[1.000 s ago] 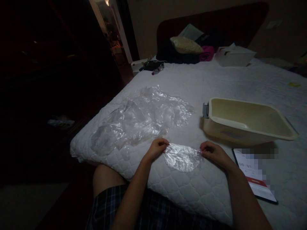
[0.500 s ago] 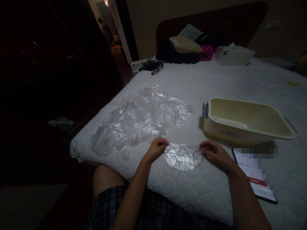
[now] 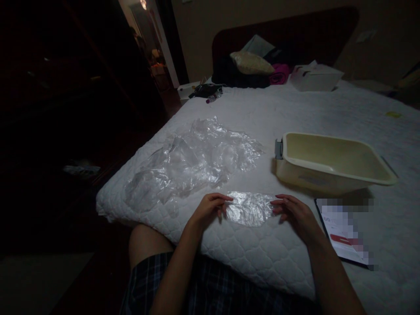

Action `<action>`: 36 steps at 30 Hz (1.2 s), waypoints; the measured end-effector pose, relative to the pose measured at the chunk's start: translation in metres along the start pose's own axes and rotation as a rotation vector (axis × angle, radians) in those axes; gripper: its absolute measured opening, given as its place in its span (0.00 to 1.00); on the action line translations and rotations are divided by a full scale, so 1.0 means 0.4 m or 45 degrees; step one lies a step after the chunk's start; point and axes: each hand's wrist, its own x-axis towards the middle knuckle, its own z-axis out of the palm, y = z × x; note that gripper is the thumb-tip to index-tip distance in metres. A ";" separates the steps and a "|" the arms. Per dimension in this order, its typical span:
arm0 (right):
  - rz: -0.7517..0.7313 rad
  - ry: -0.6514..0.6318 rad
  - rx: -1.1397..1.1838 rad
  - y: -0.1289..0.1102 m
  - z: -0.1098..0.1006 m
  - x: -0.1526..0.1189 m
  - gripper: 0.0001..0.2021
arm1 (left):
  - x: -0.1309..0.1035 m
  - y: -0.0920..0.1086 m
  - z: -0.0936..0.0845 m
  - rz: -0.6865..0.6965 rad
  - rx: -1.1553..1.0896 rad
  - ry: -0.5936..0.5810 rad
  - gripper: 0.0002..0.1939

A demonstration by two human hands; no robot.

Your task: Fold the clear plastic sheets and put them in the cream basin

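A small folded piece of clear plastic film (image 3: pixel 249 209), perhaps a bag, lies flat near the front edge of the bed. At its left side is my left hand (image 3: pixel 211 208), fingers stretched out and apart, the index fingertip resting on the upper left corner. My right hand (image 3: pixel 292 212) is at the opposite side, fingers spread, their tips at the right edge. Neither hand grips the film. Beyond my hands, a heap of crumpled clear plastic (image 3: pixel 197 157) spreads over the left part of the bed.
A cream plastic bin (image 3: pixel 331 175) with a grey latch stands on the quilted bed (image 3: pixel 262 258) at the right. In front of it lies a tablet or phone (image 3: pixel 344 240), partly pixelated. A white box (image 3: pixel 316 78) and pillows (image 3: pixel 251 63) are by the headboard.
My fingers have straightened and loosened from the film's upper corners. Both hands now reach slightly inward over its sides. The view has shifted slightly.
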 end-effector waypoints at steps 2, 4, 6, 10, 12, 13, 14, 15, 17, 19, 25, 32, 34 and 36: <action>0.075 0.002 -0.046 0.000 0.007 -0.001 0.17 | -0.008 0.001 0.000 -0.112 0.055 -0.098 0.13; 0.073 0.011 -0.071 0.001 0.003 -0.004 0.17 | -0.013 0.004 -0.006 -0.117 0.027 -0.108 0.14; 0.050 0.018 -0.090 0.003 -0.013 -0.010 0.17 | -0.021 0.010 -0.018 -0.068 -0.043 -0.031 0.16; 0.181 -0.020 -0.306 0.009 -0.049 -0.019 0.18 | -0.033 0.015 -0.044 -0.089 0.083 0.104 0.15; 0.254 -0.055 -0.417 0.015 -0.051 -0.015 0.19 | -0.029 0.009 -0.050 -0.154 0.216 0.100 0.17; 0.269 -0.067 -0.442 0.018 -0.048 -0.011 0.19 | -0.024 0.005 -0.052 -0.179 0.258 0.093 0.17; 0.274 -0.074 -0.447 0.020 -0.043 -0.006 0.19 | -0.018 0.001 -0.052 -0.193 0.278 0.079 0.18; 0.272 -0.083 -0.437 0.022 -0.036 -0.001 0.18 | -0.011 -0.002 -0.051 -0.200 0.284 0.058 0.19; 0.261 -0.116 -0.403 0.026 -0.026 0.007 0.18 | 0.004 -0.006 -0.048 -0.215 0.269 0.004 0.19; 0.245 -0.158 -0.377 0.028 -0.022 0.012 0.18 | 0.017 -0.006 -0.042 -0.240 0.243 -0.052 0.18; 0.201 -0.170 -0.415 0.031 -0.020 0.004 0.17 | 0.043 -0.011 -0.015 -0.229 0.279 -0.110 0.17; 0.183 -0.090 -0.359 0.021 -0.004 0.004 0.22 | 0.051 -0.024 -0.018 -0.109 0.292 -0.162 0.19; 0.169 -0.056 -0.341 0.023 -0.005 0.007 0.23 | 0.047 -0.023 -0.019 -0.093 0.277 -0.161 0.19; 0.173 -0.050 -0.343 0.027 -0.007 0.011 0.24 | 0.042 -0.022 -0.017 -0.088 0.278 -0.151 0.20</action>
